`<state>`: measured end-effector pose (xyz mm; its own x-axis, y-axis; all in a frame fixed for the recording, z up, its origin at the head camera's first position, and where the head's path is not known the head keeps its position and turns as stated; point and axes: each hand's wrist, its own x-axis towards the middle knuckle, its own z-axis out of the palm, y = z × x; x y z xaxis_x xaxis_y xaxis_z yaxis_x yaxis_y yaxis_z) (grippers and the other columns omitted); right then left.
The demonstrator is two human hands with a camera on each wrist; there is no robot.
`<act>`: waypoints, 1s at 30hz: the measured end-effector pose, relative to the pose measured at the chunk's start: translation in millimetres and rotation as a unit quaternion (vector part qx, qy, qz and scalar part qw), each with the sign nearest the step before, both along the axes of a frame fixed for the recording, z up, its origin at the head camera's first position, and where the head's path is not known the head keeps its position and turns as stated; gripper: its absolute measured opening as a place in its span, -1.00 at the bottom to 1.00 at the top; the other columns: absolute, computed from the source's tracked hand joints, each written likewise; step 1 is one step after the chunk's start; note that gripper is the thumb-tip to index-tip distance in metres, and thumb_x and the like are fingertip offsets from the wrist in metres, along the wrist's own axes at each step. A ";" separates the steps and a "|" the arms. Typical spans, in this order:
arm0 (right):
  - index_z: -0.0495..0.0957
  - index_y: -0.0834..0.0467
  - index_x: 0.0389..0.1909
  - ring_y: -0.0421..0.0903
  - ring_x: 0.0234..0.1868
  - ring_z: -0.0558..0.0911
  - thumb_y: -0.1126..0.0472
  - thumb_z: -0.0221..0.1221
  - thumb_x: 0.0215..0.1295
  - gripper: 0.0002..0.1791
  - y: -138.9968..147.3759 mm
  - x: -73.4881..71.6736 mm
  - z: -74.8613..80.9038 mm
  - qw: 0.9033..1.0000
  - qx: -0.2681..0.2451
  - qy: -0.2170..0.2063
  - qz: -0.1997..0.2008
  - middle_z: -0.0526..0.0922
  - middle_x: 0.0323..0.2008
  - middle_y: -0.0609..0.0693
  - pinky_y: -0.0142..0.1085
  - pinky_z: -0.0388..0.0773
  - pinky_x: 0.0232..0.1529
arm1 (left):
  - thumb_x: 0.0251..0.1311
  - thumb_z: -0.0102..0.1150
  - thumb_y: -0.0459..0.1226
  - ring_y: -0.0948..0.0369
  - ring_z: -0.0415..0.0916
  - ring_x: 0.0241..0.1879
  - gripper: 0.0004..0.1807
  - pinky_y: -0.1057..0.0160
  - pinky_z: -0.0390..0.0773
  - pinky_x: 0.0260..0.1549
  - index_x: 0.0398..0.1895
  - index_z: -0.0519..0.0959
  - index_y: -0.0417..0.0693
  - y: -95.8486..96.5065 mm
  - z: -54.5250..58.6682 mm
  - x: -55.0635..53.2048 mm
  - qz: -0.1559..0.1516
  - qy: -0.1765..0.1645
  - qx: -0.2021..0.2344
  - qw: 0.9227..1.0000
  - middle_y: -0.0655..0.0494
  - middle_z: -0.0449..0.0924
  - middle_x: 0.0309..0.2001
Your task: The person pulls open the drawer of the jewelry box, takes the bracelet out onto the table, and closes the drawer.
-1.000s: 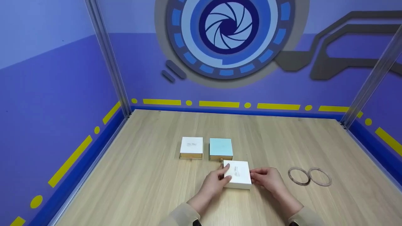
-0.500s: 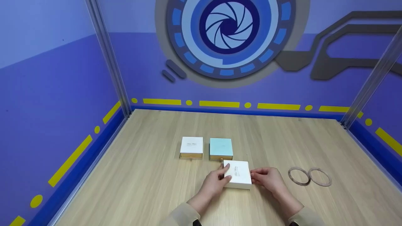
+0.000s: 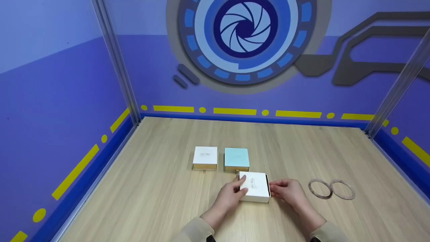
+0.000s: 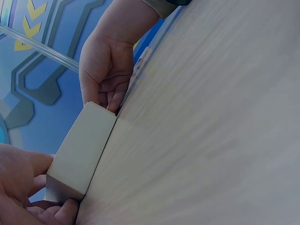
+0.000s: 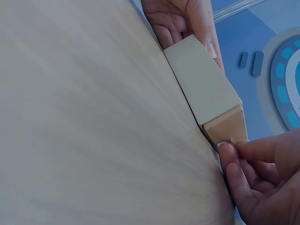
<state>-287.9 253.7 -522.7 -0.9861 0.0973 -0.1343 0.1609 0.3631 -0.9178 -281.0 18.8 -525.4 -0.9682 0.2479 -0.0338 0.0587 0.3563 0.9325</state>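
Gripping a square white box (image 3: 256, 187) on the pale wooden tabletop (image 3: 161, 191), lower centre of the head view, is the left hand (image 3: 229, 196). The right hand (image 3: 288, 191) pinches at the box's tan end (image 5: 227, 124).

The head view was bright and evenly lit, as if from above; the wooden table (image 3: 161, 201) took a pale sheen toward its near side; soft, faint shadows lay beneath the right hand (image 3: 289, 193) and along the near white box (image 3: 258, 188); the box's small print was too soft to read; the left metal post (image 3: 116, 60) leaned outward toward the top; both wrist views were dimmer and bluish, low in contrast, with the table's grain smeared into blurry streaks.
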 end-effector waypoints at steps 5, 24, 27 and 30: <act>0.73 0.38 -0.16 -0.24 -0.49 0.70 0.33 0.32 0.30 -0.81 1.5 -0.2 0.6 1.000 0.008 0.001 0.002 0.77 -0.50 -0.03 -0.45 0.51 -0.57 | 0.43 0.23 -0.22 -0.11 0.11 0.58 -0.45 -0.10 0.19 0.54 0.46 0.44 0.01 -0.1 0.0 0.6 0.003 -0.001 0.006 1.000 -0.17 0.18 0.57; 0.67 0.51 -0.12 -0.23 -0.46 0.72 0.39 0.25 0.34 -0.77 9.4 -0.3 2.6 0.999 -0.018 0.004 0.046 0.79 -0.44 0.02 -0.45 0.67 -0.43 | 0.46 0.19 -0.21 -0.12 0.11 0.59 -0.45 -0.11 0.16 0.55 0.48 0.41 0.04 0.2 0.7 0.1 0.002 0.003 0.002 1.000 -0.19 0.16 0.58; 0.65 0.54 -0.12 -0.23 -0.45 0.73 0.41 0.24 0.35 -0.77 11.1 -1.3 2.3 0.998 -0.028 0.006 0.055 0.80 -0.42 0.04 -0.44 0.69 -0.40 | 0.46 0.19 -0.22 -0.11 0.10 0.59 -0.45 -0.10 0.16 0.55 0.48 0.40 0.03 0.1 0.5 0.2 0.001 0.001 0.005 1.000 -0.19 0.15 0.58; 0.65 0.54 -0.12 -0.23 -0.44 0.73 0.41 0.24 0.34 -0.77 12.1 -0.9 3.2 0.998 -0.026 0.005 0.056 0.80 -0.41 0.05 -0.43 0.70 -0.39 | 0.46 0.19 -0.21 -0.11 0.10 0.59 -0.45 -0.11 0.15 0.55 0.48 0.40 0.04 -0.1 0.3 0.8 0.001 -0.001 0.006 1.000 -0.19 0.15 0.59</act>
